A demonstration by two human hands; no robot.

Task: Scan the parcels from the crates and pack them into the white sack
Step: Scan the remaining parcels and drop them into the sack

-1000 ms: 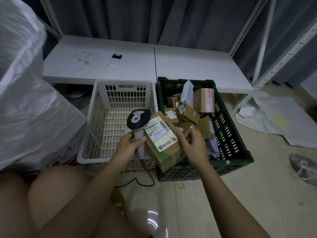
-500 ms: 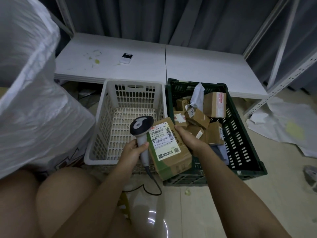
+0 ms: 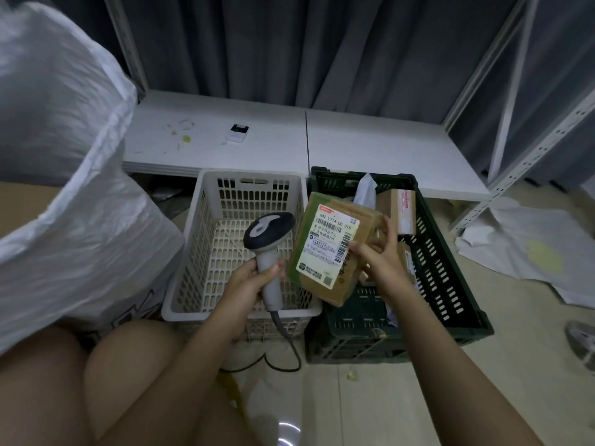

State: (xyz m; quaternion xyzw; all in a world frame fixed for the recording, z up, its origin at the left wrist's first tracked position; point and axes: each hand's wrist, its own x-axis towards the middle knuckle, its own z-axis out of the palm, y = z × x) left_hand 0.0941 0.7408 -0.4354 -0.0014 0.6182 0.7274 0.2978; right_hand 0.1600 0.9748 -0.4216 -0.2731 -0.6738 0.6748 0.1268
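My left hand (image 3: 249, 283) is closed around the pale grip of the barcode scanner (image 3: 269, 239), thumb pressed across the front of the handle, with the dark head of the scanner tipped up and to the right so it sits just beside the parcel. The scanner's cable (image 3: 283, 346) drops from the base of the handle and loops on the floor in front of the crates. My right hand (image 3: 380, 255) grips the cardboard parcel (image 3: 331, 252) by its right side, fingers wrapped over the edge and thumb on the face; the box is tilted, its white shipping label (image 3: 328, 243) with barcodes turned toward me. I hold it in the air over the near left corner of the green crate (image 3: 450, 284), above the seam where that crate meets the white crate (image 3: 193, 252). The white crate to the left shows only its slotted bottom. In the green crate, behind my right hand, I can see more brown boxes (image 3: 399, 210) and a crumpled pale bag (image 3: 365, 191). The white sack (image 3: 64, 188) stands at my far left, its rim high and open toward me. Behind the crates lies a low white desk (image 3: 370, 149) with a small device (image 3: 237, 133) on it, and my bare knees fill the bottom of the view.
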